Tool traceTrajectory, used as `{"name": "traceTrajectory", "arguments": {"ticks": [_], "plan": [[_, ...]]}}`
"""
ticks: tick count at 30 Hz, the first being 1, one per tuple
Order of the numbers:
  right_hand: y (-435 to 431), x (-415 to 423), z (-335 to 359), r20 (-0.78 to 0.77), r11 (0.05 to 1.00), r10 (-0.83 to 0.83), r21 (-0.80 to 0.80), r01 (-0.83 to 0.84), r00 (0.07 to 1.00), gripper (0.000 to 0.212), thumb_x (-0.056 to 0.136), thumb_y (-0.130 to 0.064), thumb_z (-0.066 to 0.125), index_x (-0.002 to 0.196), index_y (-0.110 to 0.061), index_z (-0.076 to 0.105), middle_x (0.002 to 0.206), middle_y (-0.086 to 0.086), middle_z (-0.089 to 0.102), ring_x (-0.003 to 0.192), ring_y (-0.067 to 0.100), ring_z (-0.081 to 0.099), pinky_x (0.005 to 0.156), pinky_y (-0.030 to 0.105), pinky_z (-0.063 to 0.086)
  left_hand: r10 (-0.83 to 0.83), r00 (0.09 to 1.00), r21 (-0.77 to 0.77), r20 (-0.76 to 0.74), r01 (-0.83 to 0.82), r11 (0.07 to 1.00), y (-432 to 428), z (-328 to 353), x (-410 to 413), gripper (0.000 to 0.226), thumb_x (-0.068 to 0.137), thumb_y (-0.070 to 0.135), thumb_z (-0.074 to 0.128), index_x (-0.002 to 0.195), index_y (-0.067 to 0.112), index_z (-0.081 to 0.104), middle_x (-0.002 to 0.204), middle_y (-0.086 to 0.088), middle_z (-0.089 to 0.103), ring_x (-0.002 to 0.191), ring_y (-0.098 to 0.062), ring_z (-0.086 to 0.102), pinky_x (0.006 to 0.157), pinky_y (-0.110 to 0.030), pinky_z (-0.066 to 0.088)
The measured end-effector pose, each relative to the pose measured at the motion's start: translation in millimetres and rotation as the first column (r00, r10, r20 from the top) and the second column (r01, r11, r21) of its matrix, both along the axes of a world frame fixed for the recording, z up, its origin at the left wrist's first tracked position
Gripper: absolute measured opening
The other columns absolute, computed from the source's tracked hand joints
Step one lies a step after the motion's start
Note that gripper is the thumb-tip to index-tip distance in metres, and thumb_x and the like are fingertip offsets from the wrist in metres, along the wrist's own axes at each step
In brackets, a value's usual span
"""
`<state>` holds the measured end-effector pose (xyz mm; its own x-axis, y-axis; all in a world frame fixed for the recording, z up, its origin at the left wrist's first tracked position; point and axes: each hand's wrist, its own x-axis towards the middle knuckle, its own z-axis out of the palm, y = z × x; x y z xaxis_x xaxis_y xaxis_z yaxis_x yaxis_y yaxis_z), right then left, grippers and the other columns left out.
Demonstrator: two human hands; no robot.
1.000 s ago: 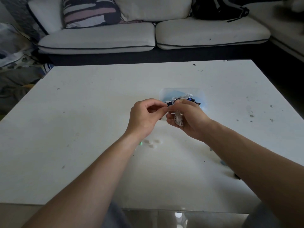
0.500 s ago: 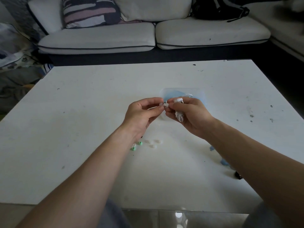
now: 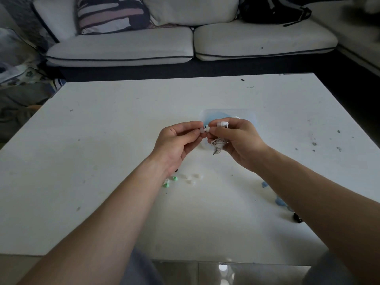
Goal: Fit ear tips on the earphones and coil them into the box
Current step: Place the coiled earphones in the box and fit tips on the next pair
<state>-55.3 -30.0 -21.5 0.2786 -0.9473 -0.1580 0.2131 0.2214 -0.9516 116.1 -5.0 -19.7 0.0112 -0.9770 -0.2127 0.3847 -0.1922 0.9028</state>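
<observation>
Our left hand point(image 3: 176, 140) pinches white ear tip point(image 3: 202, 130) between thumb and forefinger, against earbud point(image 3: 208, 129) pinched by our right hand point(image 3: 238, 140). Under right fingers hangs cable bundle point(image 3: 218, 144), plug down. Just beyond fingertips, box point(image 3: 246, 114).

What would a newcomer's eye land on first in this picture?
At the middle of the white table, the left hand pinches a small translucent ear tip against a bud of the bundled white wired earphones gripped by the right hand. Beside the left wrist lie small green ear tips; a clear plastic box sits just behind the hands.
</observation>
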Motion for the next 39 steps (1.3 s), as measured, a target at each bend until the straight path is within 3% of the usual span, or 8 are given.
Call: {"name": "traceTrajectory", "arguments": {"ticks": [5, 12, 19, 25, 39], "plan": [[-0.3, 0.0, 0.0, -0.021, 1.000, 0.015, -0.008, -0.016, 1.000, 0.019, 0.088, 0.002, 0.067, 0.106, 0.008, 0.066, 0.083, 0.017, 0.067, 0.073, 0.025, 0.064, 0.068, 0.030, 0.053, -0.006, 1.000, -0.002, 0.011, 0.006, 1.000, 0.8, 1.0, -0.2, 0.019, 0.090, -0.010, 0.058, 0.098, 0.001, 0.071, 0.087, -0.011, 0.075, 0.083, -0.018, 0.073, 0.075, -0.019, 0.057], [-0.3, -1.3, 1.6, -0.031, 0.999, 0.030, -0.016, -0.031, 0.999, 0.011, 0.088, 0.003, 0.068, 0.099, 0.003, 0.067, 0.079, 0.013, 0.069, 0.073, 0.024, 0.063, 0.069, 0.031, 0.053, -0.015, 1.000, 0.006, 0.014, 0.015, 1.000, 0.4, 0.2, -1.3, 0.018, 0.090, -0.010, 0.058, 0.097, 0.001, 0.070, 0.087, -0.010, 0.075, 0.082, -0.019, 0.074, 0.075, -0.019, 0.057], [-0.5, -3.0, 3.4, -0.051, 0.999, 0.031, -0.029, -0.032, 0.998, 0.010, 0.086, 0.005, 0.069, 0.096, 0.003, 0.069, 0.088, 0.019, 0.073, 0.073, 0.020, 0.070, 0.071, 0.028, 0.055, -0.013, 1.000, 0.021, -0.011, 0.013, 1.000, 1.2, -0.1, -2.2, 0.018, 0.090, -0.011, 0.058, 0.098, 0.000, 0.070, 0.086, -0.011, 0.075, 0.081, -0.019, 0.074, 0.073, -0.019, 0.057], [-0.3, -3.3, 0.8, -0.095, 0.998, 0.011, -0.057, -0.017, 0.995, 0.007, 0.085, 0.005, 0.071, 0.089, 0.000, 0.072, 0.089, 0.022, 0.071, 0.077, 0.028, 0.066, 0.072, 0.033, 0.055, -0.002, 1.000, 0.030, -0.016, 0.003, 1.000, 1.6, -2.2, -4.1, 0.018, 0.089, -0.011, 0.059, 0.097, 0.000, 0.071, 0.089, -0.011, 0.075, 0.082, -0.019, 0.074, 0.074, -0.019, 0.057], [-1.4, -3.7, -1.3, -0.148, 0.996, 0.016, -0.085, -0.029, 0.989, 0.016, 0.080, 0.002, 0.077, 0.094, 0.007, 0.071, 0.087, 0.022, 0.066, 0.078, 0.029, 0.064, 0.075, 0.034, 0.055, 0.009, 1.000, 0.055, -0.012, -0.008, 0.998, 1.9, -4.3, -5.2, 0.018, 0.088, -0.012, 0.060, 0.095, 0.000, 0.071, 0.088, -0.012, 0.076, 0.082, -0.019, 0.074, 0.073, -0.018, 0.057]]}}
